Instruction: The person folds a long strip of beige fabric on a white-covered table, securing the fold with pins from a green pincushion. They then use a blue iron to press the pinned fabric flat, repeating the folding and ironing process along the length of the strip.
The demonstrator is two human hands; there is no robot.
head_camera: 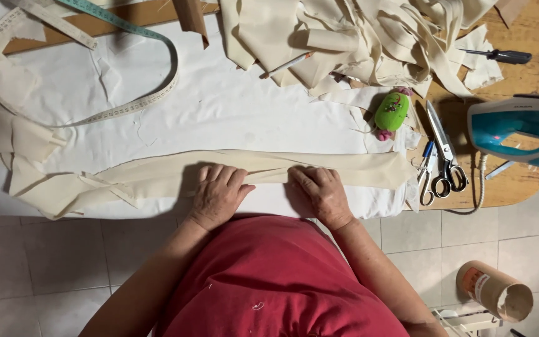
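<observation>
Head view: left hand (218,190) and right hand (320,190) press flat, fingers together, on the cream fabric strip (157,178).

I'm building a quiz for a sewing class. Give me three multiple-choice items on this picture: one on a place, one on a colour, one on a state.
1. Where are the scissors?
A. between the pincushion and the iron
B. on the floor
C. under the tape measure

2. What colour is the pincushion?
A. blue
B. green
C. black

3. How do the hands lie on the cloth strip?
A. clenched in fists
B. lifted off it
C. pressed flat on it

Answers: 1 A, they lie left of the iron; 2 B, bright green body; 3 C, left hand and right hand rest palm down.
</observation>
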